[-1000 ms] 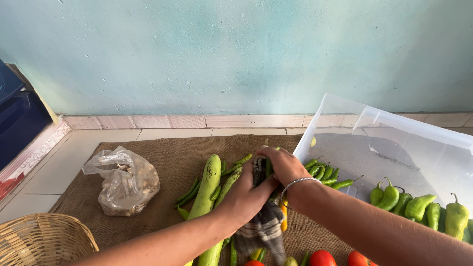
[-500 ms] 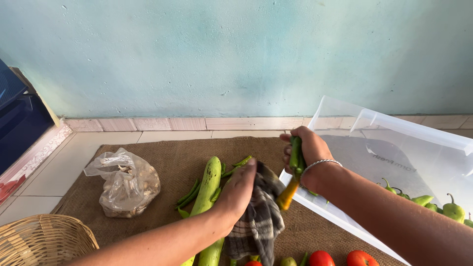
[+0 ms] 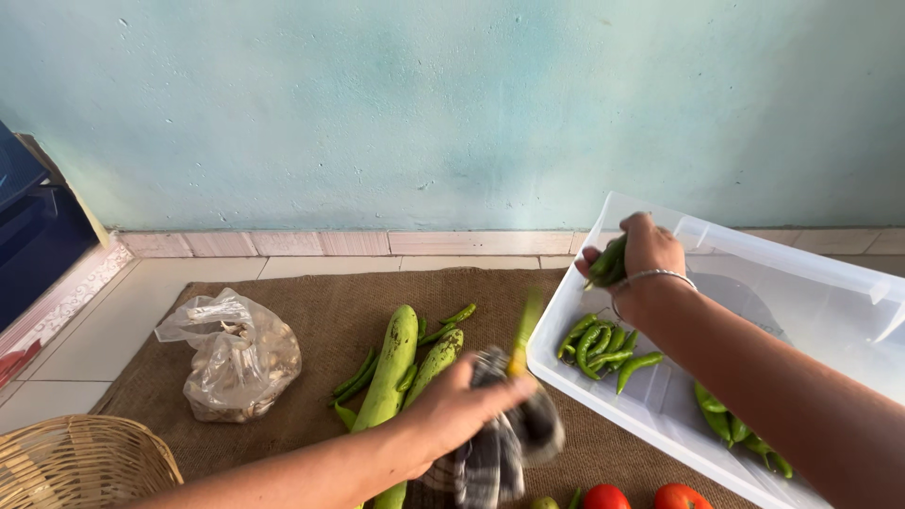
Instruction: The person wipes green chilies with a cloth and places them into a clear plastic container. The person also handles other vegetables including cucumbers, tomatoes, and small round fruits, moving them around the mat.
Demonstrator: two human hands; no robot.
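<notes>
Gripping a small bunch of green chillies [image 3: 608, 264], the right hand [image 3: 644, 253] hovers over the far-left corner of the clear plastic bin [image 3: 811, 283]; their long axis slants, tips up toward the wall. The left hand [image 3: 462, 405] is closed on a checked cloth [image 3: 500, 452] and a blurred yellow-green pepper [image 3: 523, 330] standing nearly upright. More chillies [image 3: 603, 344] lie in the bin. Pale gourds [image 3: 391, 363] and a plastic bag [image 3: 231, 353] rest on the burlap mat [image 3: 311, 302], on tiled floor beside a turquoise wall.
</notes>
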